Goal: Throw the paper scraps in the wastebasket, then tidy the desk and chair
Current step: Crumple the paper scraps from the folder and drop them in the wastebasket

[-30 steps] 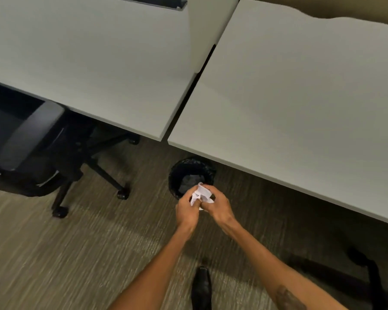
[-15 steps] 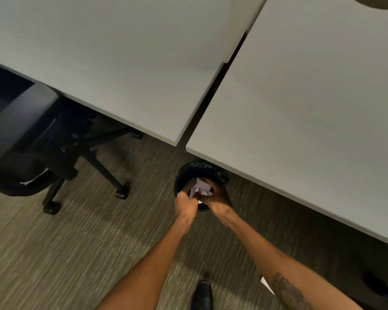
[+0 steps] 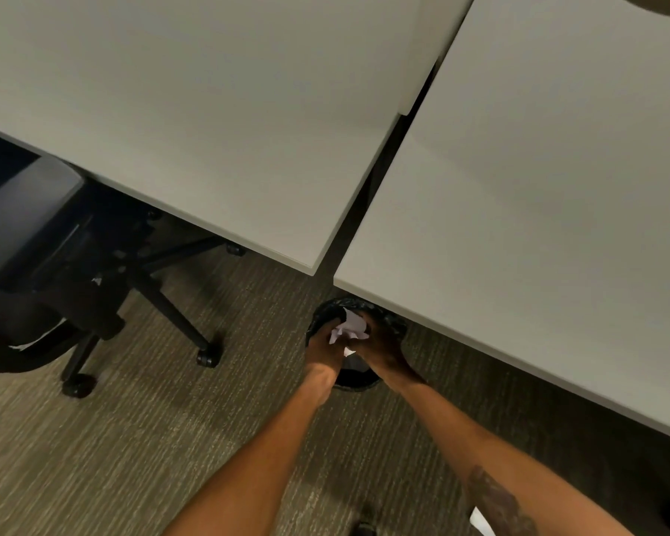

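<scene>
Both hands meet over the mouth of a black-lined wastebasket (image 3: 358, 381) that stands on the carpet, partly tucked under the near edge of the right desk (image 3: 538, 210). The left hand (image 3: 323, 348) and the right hand (image 3: 380, 352) together clasp a crumpled bunch of white paper scraps (image 3: 349, 328), the fingers of each hand curled closed around it, so the paper sits right above the basket opening, held and not dropped. A second desk (image 3: 194, 110) lies to the left, a dark gap running between the two tops. Under that left desk's near edge sits a black wheeled chair (image 3: 55, 272), its base and casters on the carpet (image 3: 132, 458). Another white scrap (image 3: 480, 520) shows on the floor at the near right, beside the right forearm.
</scene>
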Demonstrator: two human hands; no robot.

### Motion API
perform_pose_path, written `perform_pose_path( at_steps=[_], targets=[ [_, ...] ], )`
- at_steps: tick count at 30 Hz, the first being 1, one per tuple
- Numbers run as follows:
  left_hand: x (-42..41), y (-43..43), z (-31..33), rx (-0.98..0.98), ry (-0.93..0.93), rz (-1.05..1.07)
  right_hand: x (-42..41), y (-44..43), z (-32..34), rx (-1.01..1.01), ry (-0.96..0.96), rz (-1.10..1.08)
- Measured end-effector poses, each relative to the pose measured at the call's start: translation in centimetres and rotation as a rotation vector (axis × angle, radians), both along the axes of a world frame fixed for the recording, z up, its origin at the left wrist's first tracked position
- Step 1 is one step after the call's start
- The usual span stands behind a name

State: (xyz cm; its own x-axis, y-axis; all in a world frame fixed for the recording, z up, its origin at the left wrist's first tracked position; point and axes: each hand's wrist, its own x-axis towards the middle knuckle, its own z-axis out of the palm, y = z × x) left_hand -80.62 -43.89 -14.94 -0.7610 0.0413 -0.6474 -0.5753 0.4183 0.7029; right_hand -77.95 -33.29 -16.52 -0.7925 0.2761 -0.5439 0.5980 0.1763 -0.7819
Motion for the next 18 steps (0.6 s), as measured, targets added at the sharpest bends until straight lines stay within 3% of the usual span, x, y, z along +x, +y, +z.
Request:
perform_pose_path(
  at_steps=[8, 18],
  targets=[
    [-1.7, 0.0, -0.3, 0.044, -0.043, -0.002, -1.9, 1.4, -0.1, 0.086, -0.03, 0.058],
    [-1.0, 1.0, 1.8, 0.07, -0.075, -0.021, 0.4, 2.3, 1.9, 0.026, 0.008, 0.014]
  ],
)
